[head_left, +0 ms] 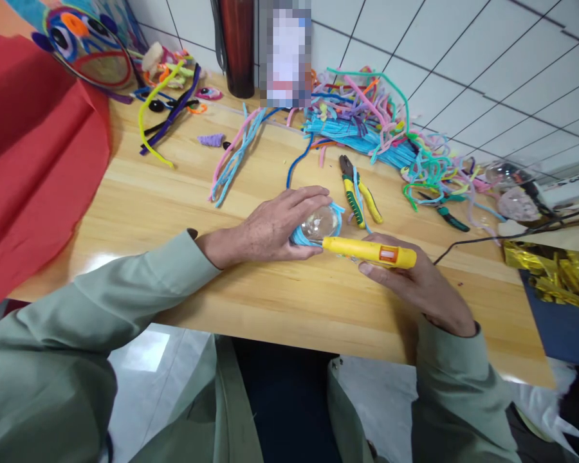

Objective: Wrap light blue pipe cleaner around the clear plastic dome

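A wooden table (pixel 270 289) spreads out below the white wall tiles (pixel 444 58); take the clear round piece (pixel 319 223) on it as the clock's centre. At 9 o'clock lies a red cloth (pixel 38 167), and at 1 o'clock a heap of fuzzy stems (pixel 367 138). A dark red flask (pixel 240 51) stands at 11 o'clock, its contents hidden. Clear plastic packaging (pixel 516 204) sits at 3 o'clock, too muddled to tell what it holds.

The right hand (pixel 410 276) comes in from 4 o'clock, fingers wrapped around a yellow glue gun (pixel 371 251); whether one presses a trigger cannot be told. The left hand (pixel 282 225), at 9 o'clock, grasps the round piece, fingers curled about its rim of blue stems (pixel 299 238). Yellow-handled pliers (pixel 353 193) lie at 2 o'clock, untouched.

The step looks like gluing stems around the clear piece, whose inside is unclear. The next move seems to call for a steady left grip and fingertips clear of the nozzle (pixel 324 242).
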The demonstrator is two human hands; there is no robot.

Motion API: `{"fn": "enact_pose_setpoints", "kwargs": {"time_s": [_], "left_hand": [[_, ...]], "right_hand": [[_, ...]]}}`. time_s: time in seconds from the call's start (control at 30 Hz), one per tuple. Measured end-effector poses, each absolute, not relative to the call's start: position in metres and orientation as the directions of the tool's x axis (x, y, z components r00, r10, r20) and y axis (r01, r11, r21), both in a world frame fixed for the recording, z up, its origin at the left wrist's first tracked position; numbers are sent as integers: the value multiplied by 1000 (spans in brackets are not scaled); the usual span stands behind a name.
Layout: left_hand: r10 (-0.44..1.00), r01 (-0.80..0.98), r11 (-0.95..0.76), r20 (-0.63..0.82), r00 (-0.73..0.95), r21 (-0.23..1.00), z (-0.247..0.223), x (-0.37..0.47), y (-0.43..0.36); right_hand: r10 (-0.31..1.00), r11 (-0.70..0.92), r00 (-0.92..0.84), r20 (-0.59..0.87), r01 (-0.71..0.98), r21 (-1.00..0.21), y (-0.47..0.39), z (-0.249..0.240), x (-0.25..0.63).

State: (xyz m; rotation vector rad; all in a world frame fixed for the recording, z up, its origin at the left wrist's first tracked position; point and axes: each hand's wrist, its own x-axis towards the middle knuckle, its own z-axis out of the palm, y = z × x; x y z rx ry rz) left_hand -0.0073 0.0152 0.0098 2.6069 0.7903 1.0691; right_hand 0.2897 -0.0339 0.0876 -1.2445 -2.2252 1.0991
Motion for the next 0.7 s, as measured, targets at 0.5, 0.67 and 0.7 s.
{"fn": "enact_pose_setpoints", "kwargs": {"time_s": [0.5, 0.67, 0.7], "left_hand": [[569, 390, -822, 570, 592, 415, 11, -7, 15], [564, 393, -826, 575, 593, 404, 10, -7, 16], [560, 393, -829, 580, 592, 399, 10, -7, 16]], "right_hand": [[834, 311, -549, -53, 547, -778, -34, 87, 289], [836, 320, -547, -31, 533, -783, -33, 85, 289], [836, 321, -548, -28, 531, -785, -33, 85, 289]]}}
